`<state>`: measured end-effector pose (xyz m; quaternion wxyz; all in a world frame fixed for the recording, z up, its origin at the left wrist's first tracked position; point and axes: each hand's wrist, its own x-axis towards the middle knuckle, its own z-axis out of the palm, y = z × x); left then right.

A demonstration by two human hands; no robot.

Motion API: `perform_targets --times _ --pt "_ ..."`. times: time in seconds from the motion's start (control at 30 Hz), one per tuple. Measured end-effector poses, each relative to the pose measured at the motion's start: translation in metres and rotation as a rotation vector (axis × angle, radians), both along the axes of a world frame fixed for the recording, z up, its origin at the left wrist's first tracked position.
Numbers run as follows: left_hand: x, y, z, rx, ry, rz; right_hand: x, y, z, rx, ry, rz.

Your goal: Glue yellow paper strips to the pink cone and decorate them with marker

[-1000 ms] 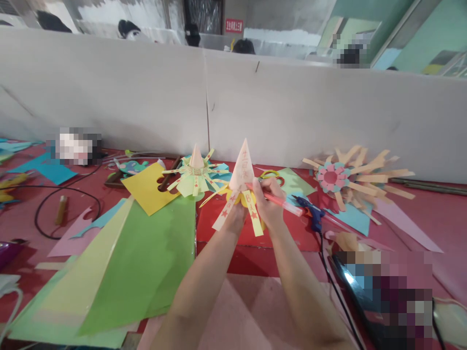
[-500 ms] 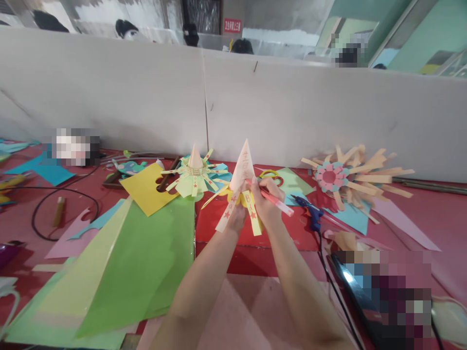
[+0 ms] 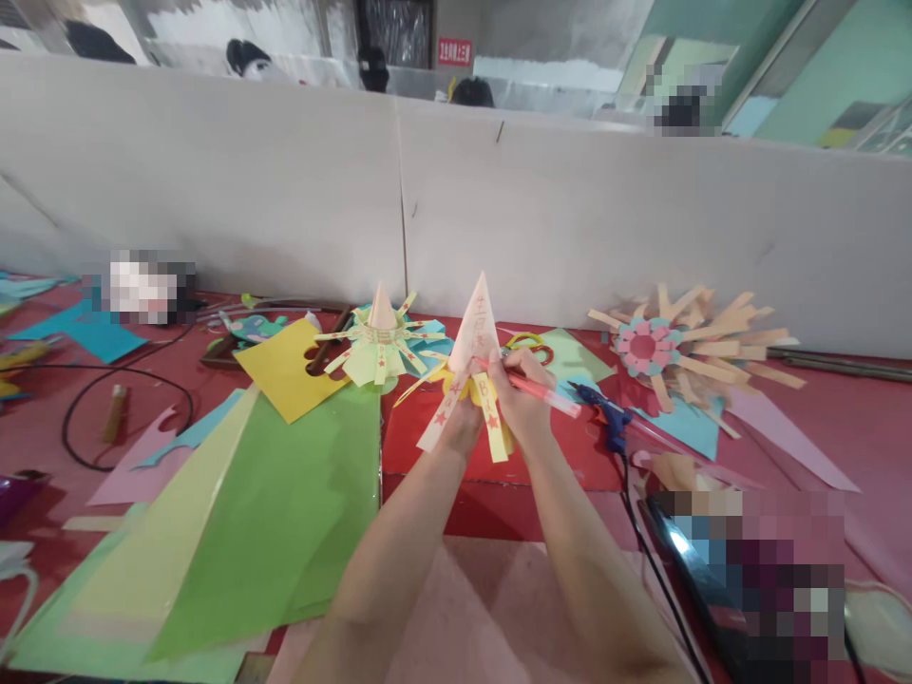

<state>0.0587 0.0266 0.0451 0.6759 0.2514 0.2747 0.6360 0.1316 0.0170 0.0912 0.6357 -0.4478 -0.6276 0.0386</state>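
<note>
A pale pink paper cone (image 3: 473, 328) stands upright with red handwriting down its side and paper strips fanning from its base, some marked with red letters and stars. My left hand (image 3: 465, 424) holds it from below; the strips hide most of its fingers. My right hand (image 3: 525, 391) is closed round a red marker pen (image 3: 545, 391), whose tip meets the lower part of the cone. Left of it stands a similar paper cone with green and yellow strips (image 3: 381, 332). Scissors with yellow and red handles (image 3: 531, 344) lie just behind my right hand.
A blue glue gun (image 3: 609, 418) with a black cable lies at right, near a pink-and-blue paper flower (image 3: 645, 347). Green sheets (image 3: 285, 503) and a yellow sheet (image 3: 285, 370) cover the left. Beyond the red table, a white partition (image 3: 605, 218) rises. A phone (image 3: 691, 570) sits at front right.
The marker pen's tip has shifted slightly down and left on the cone, with a further red stroke low on it. My left hand keeps its hold.
</note>
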Motion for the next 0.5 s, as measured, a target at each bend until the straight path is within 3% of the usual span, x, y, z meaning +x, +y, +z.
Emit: perform_targets --times 0.5 --pt "-0.0002 0.0007 -0.001 0.078 0.015 -0.035 0.001 0.0005 -0.0012 0.043 0.034 -0.078"
